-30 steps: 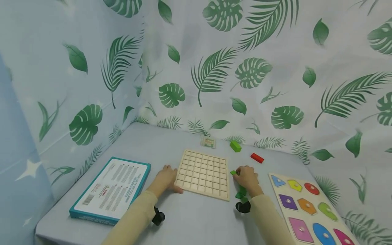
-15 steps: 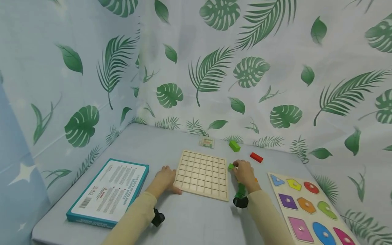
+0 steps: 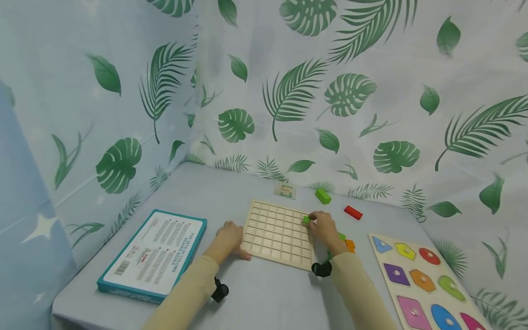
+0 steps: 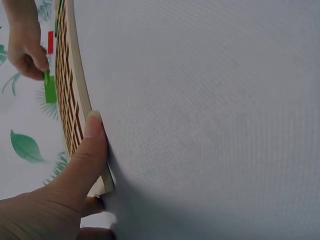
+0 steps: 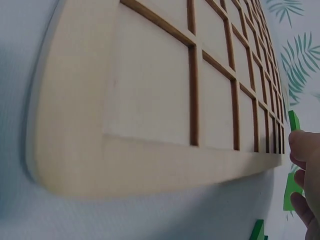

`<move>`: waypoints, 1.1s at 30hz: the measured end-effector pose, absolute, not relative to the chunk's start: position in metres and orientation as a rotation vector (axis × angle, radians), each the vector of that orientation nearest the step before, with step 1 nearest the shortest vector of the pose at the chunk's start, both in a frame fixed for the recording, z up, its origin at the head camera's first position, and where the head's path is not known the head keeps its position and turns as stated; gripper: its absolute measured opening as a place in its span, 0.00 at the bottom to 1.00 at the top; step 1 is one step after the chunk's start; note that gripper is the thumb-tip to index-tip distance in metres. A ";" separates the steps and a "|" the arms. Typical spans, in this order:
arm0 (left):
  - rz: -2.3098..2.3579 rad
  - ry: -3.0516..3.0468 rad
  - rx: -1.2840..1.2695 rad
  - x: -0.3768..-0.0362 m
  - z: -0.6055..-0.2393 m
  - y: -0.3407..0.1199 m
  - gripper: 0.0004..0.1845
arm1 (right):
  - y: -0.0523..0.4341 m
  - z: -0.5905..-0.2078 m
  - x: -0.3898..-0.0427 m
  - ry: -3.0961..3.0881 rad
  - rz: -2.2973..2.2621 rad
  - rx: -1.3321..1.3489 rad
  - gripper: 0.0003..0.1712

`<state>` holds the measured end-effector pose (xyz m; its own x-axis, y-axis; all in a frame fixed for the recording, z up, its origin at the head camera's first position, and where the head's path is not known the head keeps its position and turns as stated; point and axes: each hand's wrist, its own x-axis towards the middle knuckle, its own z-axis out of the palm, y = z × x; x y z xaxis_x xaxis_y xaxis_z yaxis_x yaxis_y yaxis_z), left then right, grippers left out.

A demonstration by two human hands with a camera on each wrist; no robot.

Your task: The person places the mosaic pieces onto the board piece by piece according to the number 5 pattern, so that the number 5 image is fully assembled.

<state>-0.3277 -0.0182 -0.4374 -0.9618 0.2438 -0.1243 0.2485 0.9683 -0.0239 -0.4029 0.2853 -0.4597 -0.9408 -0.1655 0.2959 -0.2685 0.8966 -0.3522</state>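
Observation:
A pale wooden grid board lies flat on the grey table. My left hand holds its near left corner, thumb along the rim of the board and fingers tucked at the corner. My right hand pinches a small green block over the board's right column, near its far edge. In the right wrist view the green block stands just past the board, held by my fingertips. In the left wrist view the same block hangs beside the grid.
Loose pieces lie around: a green block, a red block, an orange piece, a small card. A teal box lies at the left, a shape puzzle at the right. Leaf-print cloth walls the table.
My right hand has carried the green block from beside the board's right edge leftward and farther away, onto the grid's right column. The left hand has stayed on the board.

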 end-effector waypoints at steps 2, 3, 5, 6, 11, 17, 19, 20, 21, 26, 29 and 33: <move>-0.070 2.988 0.364 -0.328 -0.435 -0.016 0.52 | 0.285 -0.461 -0.405 -2.795 0.577 0.358 0.10; -0.079 2.983 0.359 -0.328 -0.434 -0.016 0.52 | 0.284 -0.462 -0.406 -2.796 0.579 0.369 0.10; -0.102 2.975 0.351 -0.328 -0.431 -0.015 0.51 | 0.283 -0.463 -0.408 -2.797 0.579 0.380 0.10; -0.105 2.973 0.346 -0.328 -0.429 -0.014 0.51 | 0.282 -0.463 -0.409 -2.797 0.581 0.382 0.10; -0.102 2.969 0.340 -0.327 -0.428 -0.014 0.50 | 0.277 -0.464 -0.412 -2.795 0.603 0.412 0.10; -0.096 2.963 0.347 -0.325 -0.435 -0.014 0.53 | 0.272 -0.469 -0.411 -2.799 0.607 0.445 0.10; -0.086 2.966 0.348 -0.324 -0.436 -0.014 0.53 | 0.271 -0.470 -0.411 -2.807 0.603 0.437 0.10; -0.084 2.969 0.350 -0.324 -0.437 -0.014 0.53 | 0.270 -0.471 -0.411 -2.813 0.605 0.435 0.10; -0.082 2.970 0.351 -0.324 -0.437 -0.014 0.54 | 0.270 -0.471 -0.411 -2.820 0.609 0.432 0.10; -0.054 2.979 0.349 -0.324 -0.439 -0.015 0.53 | 0.268 -0.469 -0.413 -2.843 0.614 0.439 0.10; -0.047 2.985 0.350 -0.325 -0.437 -0.016 0.52 | 0.267 -0.466 -0.414 -2.847 0.610 0.449 0.10; -0.036 2.982 0.347 -0.326 -0.435 -0.017 0.52 | 0.265 -0.464 -0.415 -2.832 0.613 0.465 0.10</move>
<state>-0.3257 -0.0171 -0.4353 -0.9638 0.2266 -0.1404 0.2299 0.9732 -0.0074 -0.4152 0.2651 -0.4643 -0.9291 -0.2595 0.2634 -0.3452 0.8642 -0.3661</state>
